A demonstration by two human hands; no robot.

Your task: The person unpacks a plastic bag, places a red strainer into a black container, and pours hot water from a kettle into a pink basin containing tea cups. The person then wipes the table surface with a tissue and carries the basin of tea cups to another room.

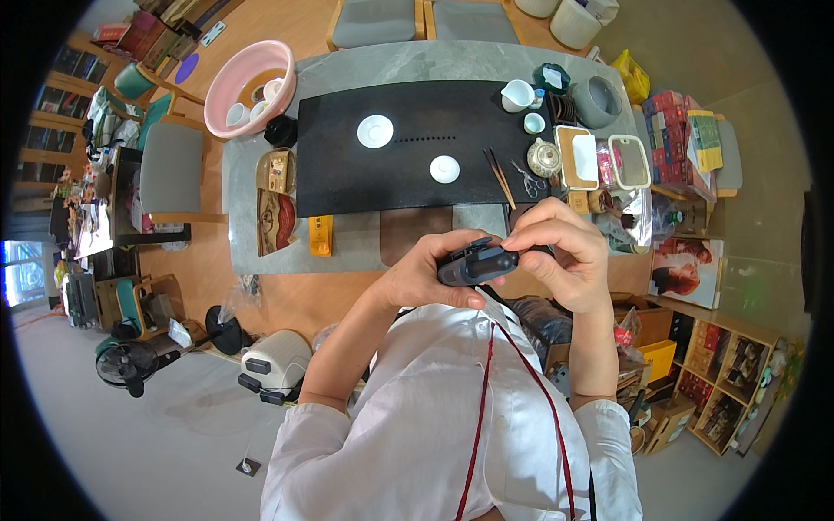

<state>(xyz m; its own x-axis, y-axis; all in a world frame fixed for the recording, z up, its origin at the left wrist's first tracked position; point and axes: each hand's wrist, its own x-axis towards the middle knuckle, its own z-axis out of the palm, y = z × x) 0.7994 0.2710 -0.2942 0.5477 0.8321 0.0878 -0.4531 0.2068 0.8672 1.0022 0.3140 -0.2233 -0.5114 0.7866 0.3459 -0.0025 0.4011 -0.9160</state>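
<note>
My left hand point(430, 267) is wrapped around a small dark grey plastic device point(479, 264) with a clip on its upper side, held in front of my chest. The thumb and fingertips of my right hand point(567, 257) pinch the device's right end. What the device is cannot be told. Beyond my hands lies a black tea tray point(404, 176) carrying two white saucers, a white saucer point(375, 131) at the left and a smaller white dish point(444, 169). Wooden chopsticks point(500, 179), scissors point(529, 180) and a patterned teapot point(544, 158) are at the tray's right side.
The tray rests on a grey marble table point(352, 251). A pink basin point(251, 88) with white cups stands at its left end, near an orange packet point(320, 236). On the right are a grey bowl point(597, 102) and plastic containers point(627, 163). A fan point(127, 368) stands at lower left.
</note>
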